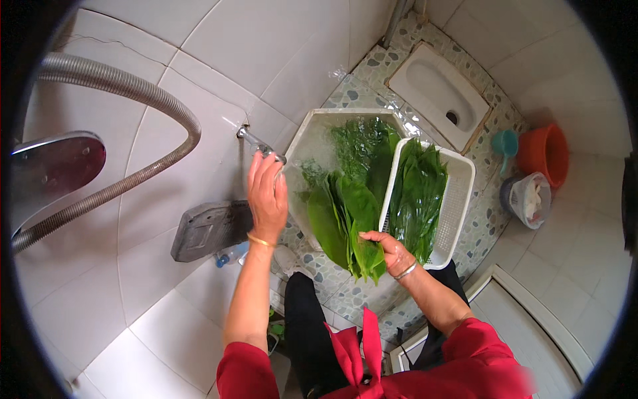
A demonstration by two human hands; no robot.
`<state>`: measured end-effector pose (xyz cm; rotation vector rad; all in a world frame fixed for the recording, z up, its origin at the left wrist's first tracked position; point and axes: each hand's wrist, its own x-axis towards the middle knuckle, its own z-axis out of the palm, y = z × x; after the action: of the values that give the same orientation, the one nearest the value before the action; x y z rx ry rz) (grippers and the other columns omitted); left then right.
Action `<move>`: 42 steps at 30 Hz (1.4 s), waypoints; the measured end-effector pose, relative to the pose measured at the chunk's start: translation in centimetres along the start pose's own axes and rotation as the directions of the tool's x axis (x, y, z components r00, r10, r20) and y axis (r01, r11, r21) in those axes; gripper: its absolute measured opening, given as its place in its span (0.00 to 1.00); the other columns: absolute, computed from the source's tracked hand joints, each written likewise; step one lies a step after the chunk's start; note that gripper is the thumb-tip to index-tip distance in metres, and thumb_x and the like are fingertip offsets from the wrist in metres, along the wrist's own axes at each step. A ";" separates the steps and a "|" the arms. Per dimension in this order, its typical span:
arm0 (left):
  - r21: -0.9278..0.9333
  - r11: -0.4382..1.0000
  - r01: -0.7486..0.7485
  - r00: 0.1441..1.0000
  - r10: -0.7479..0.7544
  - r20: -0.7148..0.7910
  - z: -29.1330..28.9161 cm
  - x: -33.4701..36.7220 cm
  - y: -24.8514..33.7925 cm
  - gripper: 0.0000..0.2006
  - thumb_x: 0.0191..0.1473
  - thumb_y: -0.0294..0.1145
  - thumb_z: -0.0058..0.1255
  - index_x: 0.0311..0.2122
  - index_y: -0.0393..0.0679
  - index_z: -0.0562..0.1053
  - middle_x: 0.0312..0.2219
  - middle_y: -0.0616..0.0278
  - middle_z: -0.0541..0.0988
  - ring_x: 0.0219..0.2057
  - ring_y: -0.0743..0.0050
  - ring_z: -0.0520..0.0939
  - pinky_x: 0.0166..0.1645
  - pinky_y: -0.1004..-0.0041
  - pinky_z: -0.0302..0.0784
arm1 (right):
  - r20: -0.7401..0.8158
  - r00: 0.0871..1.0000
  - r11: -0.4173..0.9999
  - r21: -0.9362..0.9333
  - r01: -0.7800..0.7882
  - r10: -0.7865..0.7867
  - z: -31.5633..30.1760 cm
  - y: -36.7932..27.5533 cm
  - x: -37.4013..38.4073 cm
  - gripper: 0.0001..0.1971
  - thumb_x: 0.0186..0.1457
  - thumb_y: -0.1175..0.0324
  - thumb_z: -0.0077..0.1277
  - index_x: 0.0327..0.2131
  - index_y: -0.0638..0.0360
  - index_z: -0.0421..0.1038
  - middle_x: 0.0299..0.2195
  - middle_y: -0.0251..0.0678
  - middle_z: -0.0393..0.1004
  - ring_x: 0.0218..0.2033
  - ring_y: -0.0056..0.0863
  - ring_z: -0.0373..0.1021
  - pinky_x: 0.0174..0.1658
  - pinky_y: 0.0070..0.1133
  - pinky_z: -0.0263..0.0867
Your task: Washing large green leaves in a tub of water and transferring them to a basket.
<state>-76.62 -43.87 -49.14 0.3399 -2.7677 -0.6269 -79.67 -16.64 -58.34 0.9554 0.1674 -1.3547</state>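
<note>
A big white basin (307, 133) stands on the pebble floor (478, 226), with water and green leaves inside. A white slotted basket (458, 199) leans on its edge and holds more long leaves. The right hand (392, 253) is closed around a bundle of leaves (345, 219) over the basin. The left hand (267, 193) reaches up, fingers curled on the metal tap (260, 145) at the wall.

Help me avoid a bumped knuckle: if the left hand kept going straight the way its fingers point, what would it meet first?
The left hand points up toward the metal tap on the tiled wall. Its fingers already seem to touch the spout, so the tap comes first, then the wall behind; depth is hard to judge.
</note>
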 end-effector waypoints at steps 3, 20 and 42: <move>-0.174 0.848 0.500 0.831 -0.527 -0.178 2.4 -5.1 3.8 0.20 0.53 0.37 0.39 0.49 0.36 0.60 0.48 0.51 0.63 0.52 0.58 0.61 0.54 0.66 0.55 | -0.013 1.000 0.997 -0.079 -0.017 0.017 1.3 0.0 -1.7 0.12 0.47 0.75 0.48 0.37 0.68 0.67 0.34 0.43 0.73 0.34 0.34 0.72 0.40 0.31 0.69; -0.652 -0.336 0.679 0.372 -0.609 0.701 9.4 -13.1 7.5 0.20 0.44 0.19 0.48 0.46 0.36 0.63 0.39 0.61 0.72 0.39 0.74 0.72 0.43 0.73 0.68 | -0.073 0.908 0.648 -0.724 0.236 -0.412 0.4 2.1 -0.4 0.16 0.41 0.79 0.53 0.37 0.67 0.67 0.30 0.36 0.73 0.30 0.25 0.70 0.35 0.20 0.67; -0.546 -0.168 0.821 0.319 -0.658 0.682 18.5 -18.0 12.4 0.20 0.45 0.22 0.49 0.47 0.36 0.63 0.40 0.60 0.71 0.36 0.68 0.73 0.42 0.71 0.70 | -0.123 0.925 0.628 -0.765 0.143 -0.360 -7.9 -3.7 -4.5 0.19 0.40 0.77 0.55 0.40 0.64 0.67 0.32 0.36 0.72 0.30 0.23 0.69 0.35 0.20 0.67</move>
<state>-67.87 -20.69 -63.53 1.7611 -1.4591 -2.3090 -80.91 -7.75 -62.31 0.3904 1.0354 -1.2236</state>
